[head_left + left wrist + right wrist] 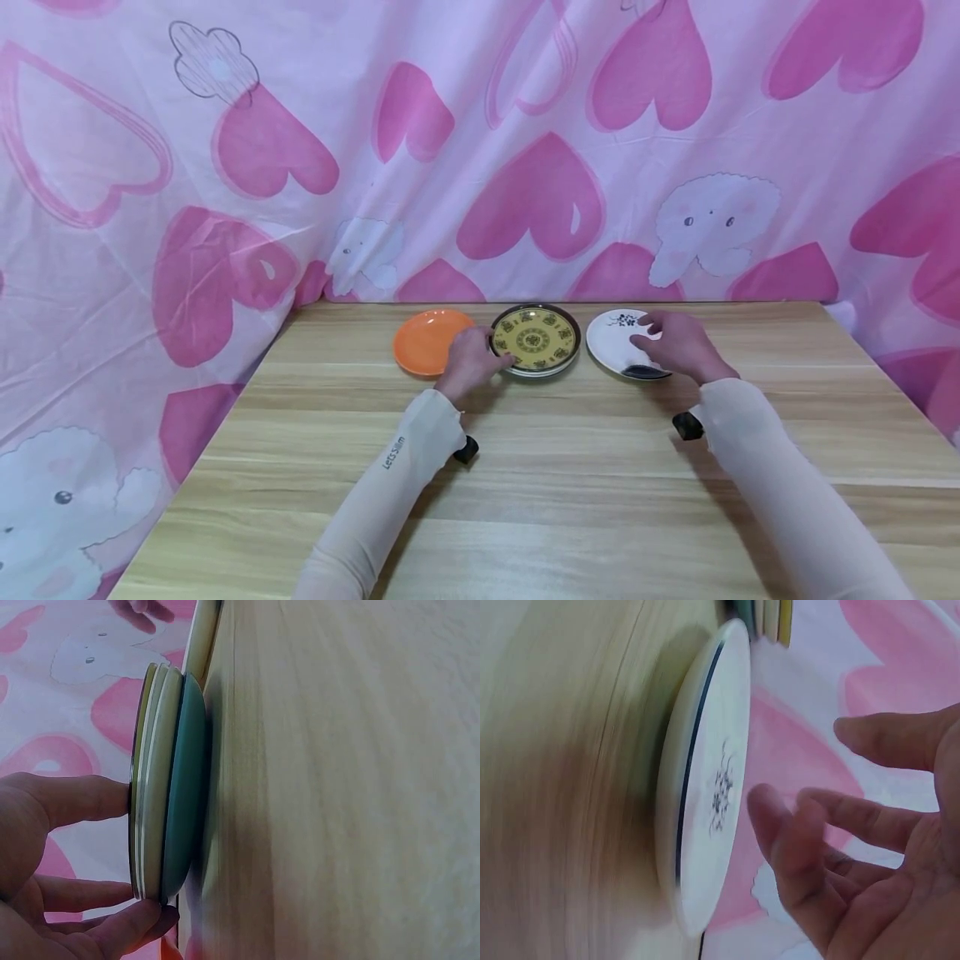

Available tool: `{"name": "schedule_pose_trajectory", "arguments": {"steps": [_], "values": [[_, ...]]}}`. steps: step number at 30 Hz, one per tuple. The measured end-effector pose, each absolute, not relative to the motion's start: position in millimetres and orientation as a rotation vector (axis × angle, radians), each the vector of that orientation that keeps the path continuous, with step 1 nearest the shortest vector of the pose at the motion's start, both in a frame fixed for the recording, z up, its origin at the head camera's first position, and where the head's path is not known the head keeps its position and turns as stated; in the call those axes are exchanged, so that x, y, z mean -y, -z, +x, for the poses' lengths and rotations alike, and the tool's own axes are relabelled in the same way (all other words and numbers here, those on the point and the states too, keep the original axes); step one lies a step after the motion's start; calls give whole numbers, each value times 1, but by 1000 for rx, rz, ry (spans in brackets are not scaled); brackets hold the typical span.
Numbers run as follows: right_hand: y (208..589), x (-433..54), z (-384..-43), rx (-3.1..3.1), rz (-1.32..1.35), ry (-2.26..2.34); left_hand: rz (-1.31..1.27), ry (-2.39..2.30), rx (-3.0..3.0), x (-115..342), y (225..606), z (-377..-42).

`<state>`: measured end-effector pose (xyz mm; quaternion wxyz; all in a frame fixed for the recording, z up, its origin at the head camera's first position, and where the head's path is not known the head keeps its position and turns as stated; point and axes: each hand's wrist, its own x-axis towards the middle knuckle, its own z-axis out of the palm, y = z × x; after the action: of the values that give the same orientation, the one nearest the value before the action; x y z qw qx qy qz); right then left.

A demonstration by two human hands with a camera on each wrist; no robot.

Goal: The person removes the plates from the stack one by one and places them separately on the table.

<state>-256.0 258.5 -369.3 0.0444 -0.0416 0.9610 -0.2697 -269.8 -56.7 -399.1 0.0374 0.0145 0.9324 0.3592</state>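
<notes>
A stack of plates stands at the back middle of the table, topped by a yellow patterned plate [534, 337] with a dark rim. The left wrist view shows pale plates [157, 787] under it and a teal plate [186, 795] at the bottom. My left hand [471, 362] grips the stack's left side, thumb on the top rim and fingertips low at the edge, by the pale plates. Over a white plate [617, 343] with a dark flower print, my right hand [678, 346] hovers with fingers and thumb apart, holding nothing.
An orange plate [422, 346] lies left of the stack, partly behind my left hand. The wooden table [570, 500] ends at a pink heart-print curtain [450, 192] behind the plates. Small black devices [687, 426] hang beneath both wrists.
</notes>
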Motion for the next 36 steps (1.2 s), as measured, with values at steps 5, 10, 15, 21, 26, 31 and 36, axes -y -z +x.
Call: {"name": "schedule_pose_trajectory", "arguments": {"steps": [5, 10, 15, 21, 26, 31, 36], "values": [[374, -243, -258, -2956, -174, 917, 46, -1107, -2851, 58, 400, -270], [383, -227, -257, -2995, -251, 961, 57, -1096, -2854, 58, 401, -271], [387, -211, -257, -2991, -346, 1036, 56, -1093, -2850, 59, 401, -272], [389, -197, -260, -2896, -371, 1091, 64, -1105, -2855, 58, 400, -271], [392, -188, -262, -2824, -361, 1113, 63, -1105, -2857, 58, 399, -270], [394, -184, -262, -2813, -335, 1111, 73, -1116, -2860, 58, 401, -270], [396, -178, -264, -2809, -319, 1093, 68, -1137, -2846, 59, 402, -271]]}}
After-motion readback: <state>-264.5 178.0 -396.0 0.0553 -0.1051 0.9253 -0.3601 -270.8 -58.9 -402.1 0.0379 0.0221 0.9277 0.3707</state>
